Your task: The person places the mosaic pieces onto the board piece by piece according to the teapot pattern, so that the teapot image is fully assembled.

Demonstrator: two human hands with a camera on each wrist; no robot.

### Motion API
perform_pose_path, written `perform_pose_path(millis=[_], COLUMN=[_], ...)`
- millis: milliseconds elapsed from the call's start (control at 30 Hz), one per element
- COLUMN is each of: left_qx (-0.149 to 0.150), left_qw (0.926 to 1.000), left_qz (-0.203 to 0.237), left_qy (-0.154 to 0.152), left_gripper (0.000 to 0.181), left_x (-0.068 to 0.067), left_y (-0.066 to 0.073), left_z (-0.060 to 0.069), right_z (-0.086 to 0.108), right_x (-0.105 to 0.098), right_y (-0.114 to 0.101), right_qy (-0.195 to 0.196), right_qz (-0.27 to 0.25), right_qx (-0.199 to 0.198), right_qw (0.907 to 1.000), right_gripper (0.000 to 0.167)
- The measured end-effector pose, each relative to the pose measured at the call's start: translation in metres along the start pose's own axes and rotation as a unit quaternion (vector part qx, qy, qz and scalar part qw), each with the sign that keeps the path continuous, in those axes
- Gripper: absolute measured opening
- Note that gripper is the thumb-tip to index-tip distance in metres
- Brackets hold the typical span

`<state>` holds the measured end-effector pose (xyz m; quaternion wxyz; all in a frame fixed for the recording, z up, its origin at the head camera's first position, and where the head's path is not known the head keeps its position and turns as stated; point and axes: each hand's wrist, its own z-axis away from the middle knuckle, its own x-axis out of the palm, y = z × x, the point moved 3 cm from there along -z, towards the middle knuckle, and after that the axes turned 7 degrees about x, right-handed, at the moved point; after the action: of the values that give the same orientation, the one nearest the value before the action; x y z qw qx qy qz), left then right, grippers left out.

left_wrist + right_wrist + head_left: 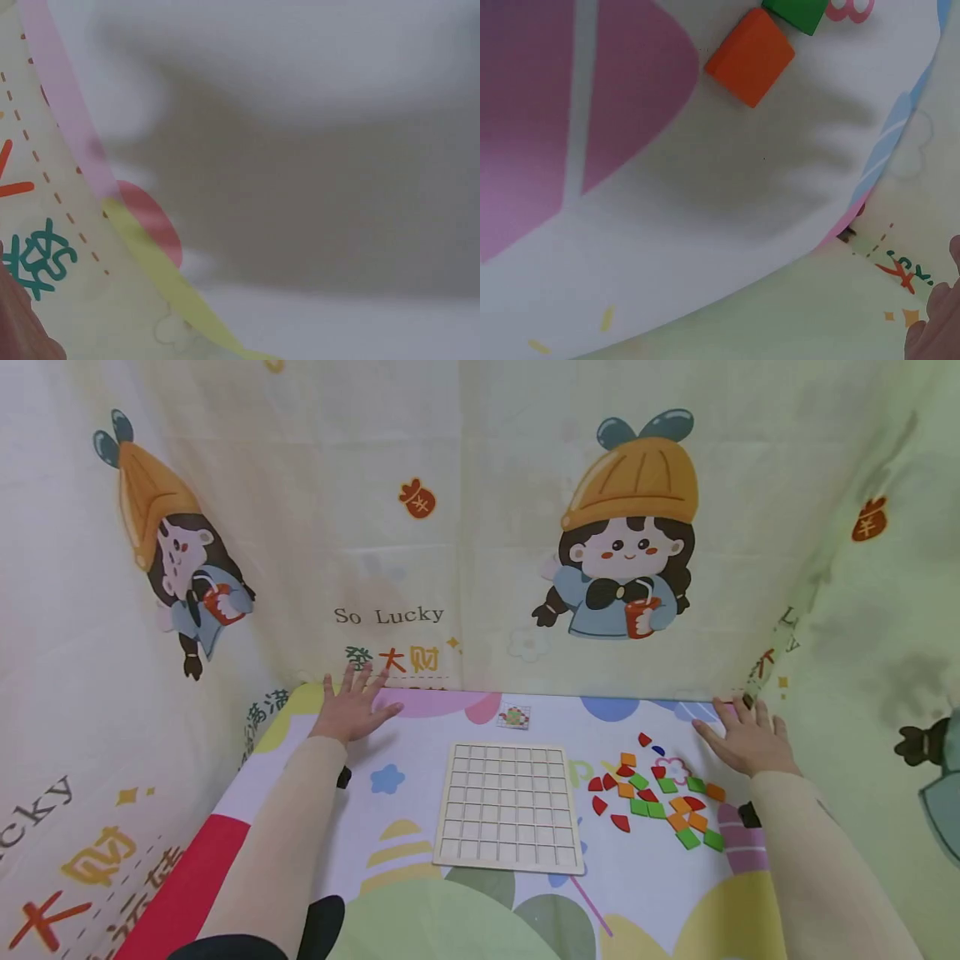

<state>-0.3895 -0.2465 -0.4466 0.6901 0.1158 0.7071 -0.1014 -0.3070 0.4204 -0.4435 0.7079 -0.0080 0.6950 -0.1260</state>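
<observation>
My left hand (351, 708) is spread over the far left of the table, fingers straight, holding nothing. At the far right my right hand (750, 739) has its fingers spread too and holds nothing. Between them lies a pale wooden grid board (510, 806) with bare square cells. To its right, nearer the right hand, several small coloured blocks are scattered: orange squares (626, 790), green squares (687, 839), red wedges (620, 823) and one blue piece (658, 750). In the right wrist view an orange block (751, 58) and a green block (799, 11) show.
A small printed pattern card (514, 717) lies behind the board. The table wears a patterned cloth (420, 910). Printed curtains (495, 527) stand close behind the table and along both sides. A red patch (202, 868) marks the cloth's left edge.
</observation>
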Motion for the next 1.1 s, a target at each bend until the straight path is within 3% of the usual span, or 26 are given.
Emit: perform_pose_path(millis=[133,300,433,533,633,933,1100], left_qx=[0.014,0.07,0.114,0.134,0.148,0.232,0.243], left_qw=[0.9998,0.9965,0.9893,0.9818,0.9741,0.9523,0.9528], left_qz=[-0.003,0.013,0.035,0.057,0.085,0.132,0.129], left_qy=[-0.013,-0.044,-0.085,-0.122,-0.148,-0.147,-0.128], left_gripper=[0.095,0.089,0.08,0.08,0.086,0.118,0.125], left_x=[-0.001,0.0,0.006,0.016,0.025,0.044,0.051], left_y=[0.004,0.023,0.047,0.065,0.081,0.105,0.107], left_z=[-0.003,-0.008,-0.009,-0.006,0.0,0.018,0.023], right_z=[-0.002,-0.007,-0.011,-0.013,-0.013,-0.01,-0.008], right_x=[0.0,0.001,0.007,0.017,0.028,0.049,0.052], right_y=[-0.005,-0.023,-0.039,-0.048,-0.056,-0.07,-0.073], right_qy=[0.012,0.026,-0.017,-0.072,-0.1,-0.102,-0.09], right_qz=[0.0,0.031,0.023,-0.014,-0.03,-0.055,-0.071], right_qx=[0.0,-0.027,-0.028,0.004,0.024,0.029,0.035], right_qw=[0.9999,0.9988,0.9992,0.9973,0.9942,0.9928,0.9928], right_gripper=[0.09,0.056,0.043,0.041,0.04,0.036,0.032])
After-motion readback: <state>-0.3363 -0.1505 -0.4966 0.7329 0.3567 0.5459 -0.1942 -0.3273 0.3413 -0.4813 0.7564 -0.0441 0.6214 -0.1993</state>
